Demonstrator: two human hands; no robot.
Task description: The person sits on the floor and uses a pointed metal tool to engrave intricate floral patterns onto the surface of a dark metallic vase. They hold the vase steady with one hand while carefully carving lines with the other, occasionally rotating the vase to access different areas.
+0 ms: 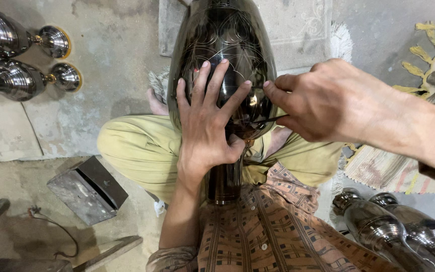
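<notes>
A large dark polished metal vase lies across my lap, its surface scored with fine curved lines and its narrow neck pointing toward my checked shirt. My left hand lies flat on the vase's belly with fingers spread. My right hand comes in from the right and pinches a thin dark engraving tool, whose tip rests against the lower part of the vase beside my left thumb.
Two shiny metal vases lie on the concrete floor at upper left, two more at lower right. A dark metal box sits at lower left with a wire and wooden sticks. Fringed rugs lie behind and right.
</notes>
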